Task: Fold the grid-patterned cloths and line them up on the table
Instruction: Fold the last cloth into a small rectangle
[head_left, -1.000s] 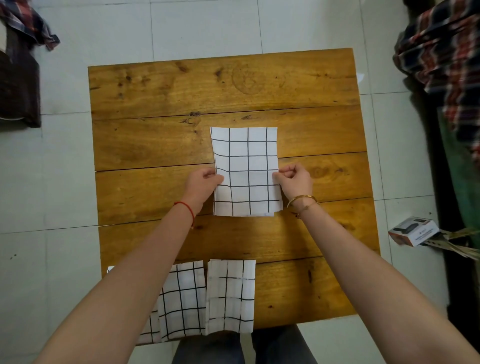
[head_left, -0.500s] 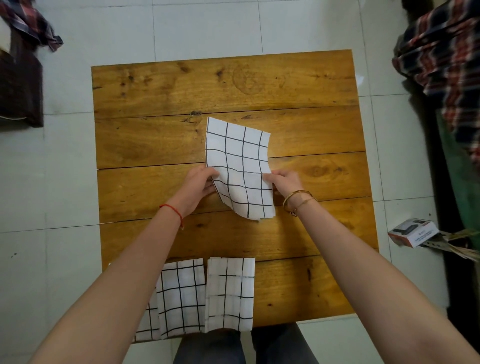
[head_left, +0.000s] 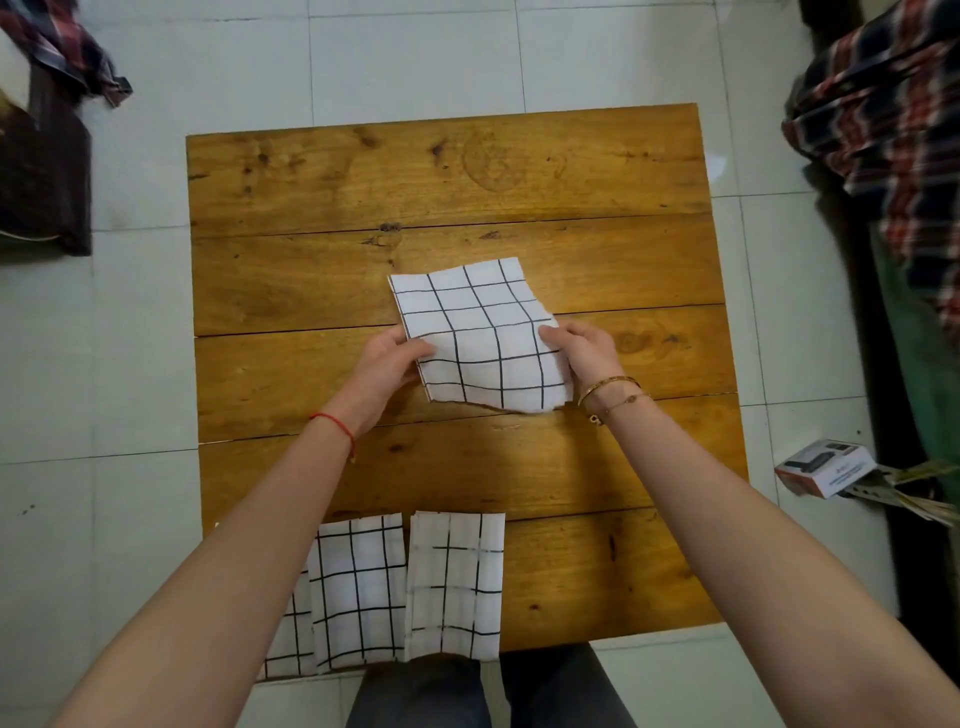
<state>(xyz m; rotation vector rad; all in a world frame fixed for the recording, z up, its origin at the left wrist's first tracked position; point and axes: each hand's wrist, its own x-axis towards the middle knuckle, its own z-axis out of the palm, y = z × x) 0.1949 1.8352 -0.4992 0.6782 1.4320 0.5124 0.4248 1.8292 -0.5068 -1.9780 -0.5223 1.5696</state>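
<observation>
A white cloth with a black grid (head_left: 480, 338) is held over the middle of the wooden table (head_left: 447, 182), tilted and partly folded. My left hand (head_left: 387, 371) grips its left edge, thumb on top. My right hand (head_left: 579, 351) pinches its right edge. Along the table's near edge lie folded grid cloths side by side: one (head_left: 456, 584) to the right, one (head_left: 358, 592) beside it, and a third (head_left: 291, 642) mostly hidden under my left forearm.
Bare wood lies at the near right corner (head_left: 613, 577) and across the far half of the table. A small box (head_left: 826, 467) sits on the tiled floor to the right. Plaid fabric (head_left: 893, 119) hangs at the right, dark items (head_left: 41, 171) at the left.
The cloth lay flat on the table a second ago. Both hands have lifted it and turned it, its far end now swung to the left and its near end toward the right.
</observation>
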